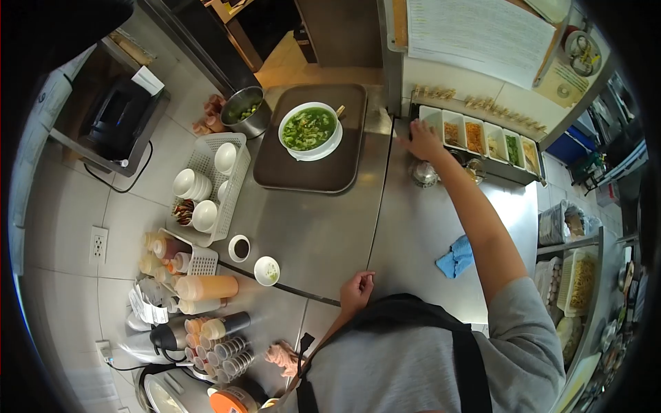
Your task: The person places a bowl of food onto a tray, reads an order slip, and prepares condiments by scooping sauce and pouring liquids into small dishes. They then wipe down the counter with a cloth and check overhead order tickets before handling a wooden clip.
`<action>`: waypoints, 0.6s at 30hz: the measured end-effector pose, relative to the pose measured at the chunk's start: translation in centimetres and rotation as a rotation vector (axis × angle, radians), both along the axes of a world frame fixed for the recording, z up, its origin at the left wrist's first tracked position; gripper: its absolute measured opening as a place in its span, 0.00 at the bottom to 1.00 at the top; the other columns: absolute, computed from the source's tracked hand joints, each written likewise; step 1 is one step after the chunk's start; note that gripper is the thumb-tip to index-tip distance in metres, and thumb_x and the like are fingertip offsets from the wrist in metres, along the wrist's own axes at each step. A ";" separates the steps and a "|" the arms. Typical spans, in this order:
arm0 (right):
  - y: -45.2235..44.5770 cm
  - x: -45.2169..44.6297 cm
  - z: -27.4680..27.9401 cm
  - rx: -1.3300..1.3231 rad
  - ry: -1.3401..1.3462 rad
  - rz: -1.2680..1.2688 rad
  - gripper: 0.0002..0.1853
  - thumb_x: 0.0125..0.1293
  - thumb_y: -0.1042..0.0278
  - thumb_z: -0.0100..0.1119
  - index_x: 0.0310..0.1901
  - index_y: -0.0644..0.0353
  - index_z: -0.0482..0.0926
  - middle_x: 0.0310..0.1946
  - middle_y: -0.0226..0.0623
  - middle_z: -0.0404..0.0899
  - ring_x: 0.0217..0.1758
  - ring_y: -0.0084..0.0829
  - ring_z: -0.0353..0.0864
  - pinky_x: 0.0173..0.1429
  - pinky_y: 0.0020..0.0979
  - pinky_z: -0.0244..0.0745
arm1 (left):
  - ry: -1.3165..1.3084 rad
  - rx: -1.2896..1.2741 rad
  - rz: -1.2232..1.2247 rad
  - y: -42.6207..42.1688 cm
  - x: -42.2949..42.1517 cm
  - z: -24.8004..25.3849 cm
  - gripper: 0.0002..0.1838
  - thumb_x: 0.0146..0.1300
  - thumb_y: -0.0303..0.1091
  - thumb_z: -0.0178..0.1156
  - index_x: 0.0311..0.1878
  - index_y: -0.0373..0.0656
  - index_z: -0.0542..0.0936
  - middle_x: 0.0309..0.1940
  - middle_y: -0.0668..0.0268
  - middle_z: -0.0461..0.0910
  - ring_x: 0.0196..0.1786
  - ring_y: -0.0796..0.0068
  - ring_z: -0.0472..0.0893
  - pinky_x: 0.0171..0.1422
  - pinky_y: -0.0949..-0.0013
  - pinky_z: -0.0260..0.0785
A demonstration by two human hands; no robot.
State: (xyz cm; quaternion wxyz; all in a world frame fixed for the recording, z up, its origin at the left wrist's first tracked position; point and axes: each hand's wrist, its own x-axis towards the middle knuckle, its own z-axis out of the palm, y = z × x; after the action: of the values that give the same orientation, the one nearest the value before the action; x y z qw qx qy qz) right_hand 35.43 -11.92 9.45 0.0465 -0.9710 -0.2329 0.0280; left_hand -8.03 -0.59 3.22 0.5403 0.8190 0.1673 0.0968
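Observation:
My right hand (421, 142) reaches across the counter to the left end of a rack of white topping containers (451, 129). Its fingers are apart, close to the first container, and I see nothing in them. Just below that hand stands a glass jar (424, 174), partly covered by my forearm. My left hand (357, 290) rests curled at the counter's near edge, with nothing visible in it. On a brown tray (323, 180) is a white bowl of green soup (309, 129), set on a white plate with a spoon handle beside it.
A blue cloth (455, 257) lies on the right of the steel counter. Two small cups, one with dark sauce (239, 248), sit near a basket of white bowls (224, 199). A metal pot (246, 112) stands behind. Sauce bottles (206, 287) and lidded cups crowd the left.

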 end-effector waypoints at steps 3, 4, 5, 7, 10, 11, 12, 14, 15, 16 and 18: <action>-0.2 2.5 0.7 -0.018 -0.001 -0.142 0.50 0.66 0.26 0.35 0.73 0.66 0.53 0.75 0.47 0.51 0.79 0.48 0.46 0.78 0.53 0.40 | -0.011 -0.010 0.012 0.4 0.3 -0.3 0.07 0.66 0.33 0.60 0.44 0.45 0.82 0.19 0.69 0.74 0.20 0.81 0.72 0.27 0.74 0.66; -0.3 3.2 0.8 -0.013 -0.016 -0.181 0.50 0.66 0.25 0.34 0.73 0.66 0.53 0.76 0.46 0.51 0.79 0.48 0.46 0.78 0.54 0.40 | -0.009 0.022 0.004 0.4 0.5 -0.1 0.07 0.66 0.33 0.60 0.44 0.45 0.82 0.19 0.69 0.75 0.20 0.80 0.72 0.27 0.74 0.67; -0.4 3.8 0.0 -0.010 -0.117 -0.079 0.50 0.66 0.25 0.34 0.74 0.65 0.52 0.76 0.45 0.51 0.79 0.48 0.46 0.78 0.55 0.41 | -0.006 0.052 -0.007 0.4 0.7 0.0 0.06 0.65 0.33 0.60 0.43 0.45 0.83 0.19 0.68 0.75 0.20 0.80 0.72 0.27 0.74 0.67; -0.6 3.7 0.0 -0.029 -0.087 -0.028 0.49 0.66 0.25 0.34 0.73 0.65 0.54 0.75 0.45 0.53 0.79 0.49 0.47 0.77 0.55 0.41 | 0.022 0.092 -0.008 0.2 1.1 0.7 0.06 0.65 0.33 0.61 0.43 0.46 0.83 0.19 0.68 0.75 0.20 0.78 0.73 0.27 0.74 0.68; -0.8 3.0 0.6 -0.039 -0.076 -0.128 0.46 0.68 0.28 0.35 0.72 0.65 0.57 0.74 0.45 0.56 0.78 0.48 0.49 0.76 0.56 0.44 | 0.030 0.084 -0.003 0.0 0.7 0.7 0.06 0.64 0.33 0.61 0.43 0.47 0.83 0.18 0.68 0.75 0.19 0.78 0.73 0.27 0.73 0.68; -0.7 3.1 1.3 -0.034 -0.092 -0.192 0.45 0.68 0.29 0.36 0.71 0.65 0.58 0.73 0.45 0.58 0.78 0.48 0.50 0.76 0.57 0.45 | 0.013 0.074 0.001 0.2 1.0 0.6 0.06 0.64 0.33 0.62 0.43 0.47 0.83 0.18 0.68 0.75 0.19 0.78 0.73 0.26 0.73 0.67; -1.0 3.2 0.9 -0.004 -0.124 -0.179 0.44 0.69 0.31 0.37 0.71 0.65 0.59 0.73 0.44 0.59 0.77 0.49 0.51 0.75 0.57 0.46 | 0.000 0.074 0.001 0.4 1.0 0.4 0.06 0.64 0.33 0.62 0.43 0.47 0.83 0.18 0.68 0.75 0.19 0.78 0.73 0.26 0.73 0.67; -2.4 3.2 0.2 0.048 -0.193 -0.153 0.41 0.70 0.34 0.40 0.70 0.65 0.60 0.72 0.44 0.60 0.76 0.49 0.54 0.74 0.57 0.49 | -0.031 0.065 0.000 0.3 0.9 -0.2 0.06 0.64 0.33 0.62 0.43 0.47 0.83 0.18 0.68 0.75 0.19 0.77 0.73 0.26 0.72 0.67; -2.7 3.0 0.2 0.065 -0.187 -0.114 0.40 0.70 0.35 0.41 0.70 0.64 0.61 0.71 0.44 0.61 0.75 0.49 0.55 0.74 0.56 0.51 | -0.012 0.068 0.006 0.1 0.9 -0.2 0.06 0.64 0.33 0.62 0.43 0.47 0.83 0.18 0.68 0.75 0.19 0.78 0.73 0.25 0.72 0.67; -3.1 2.7 0.1 0.082 -0.178 -0.074 0.39 0.70 0.37 0.43 0.70 0.64 0.61 0.71 0.44 0.62 0.75 0.50 0.56 0.74 0.55 0.52 | 0.009 0.072 0.011 0.1 0.8 -0.1 0.06 0.64 0.33 0.62 0.43 0.47 0.83 0.18 0.68 0.76 0.19 0.78 0.73 0.25 0.72 0.67; -3.2 2.7 0.4 0.121 -0.186 0.012 0.37 0.70 0.39 0.45 0.69 0.63 0.63 0.70 0.44 0.63 0.73 0.50 0.59 0.73 0.53 0.55 | 0.022 0.080 -0.001 0.1 0.8 0.2 0.06 0.64 0.33 0.62 0.43 0.47 0.83 0.18 0.68 0.76 0.19 0.78 0.72 0.25 0.72 0.67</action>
State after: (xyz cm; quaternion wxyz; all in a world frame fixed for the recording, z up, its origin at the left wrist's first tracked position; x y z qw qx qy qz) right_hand 38.10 -15.16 9.82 0.0831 -0.9634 -0.2434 -0.0761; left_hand -7.20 -0.47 3.43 0.5052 0.8411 0.1689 0.0941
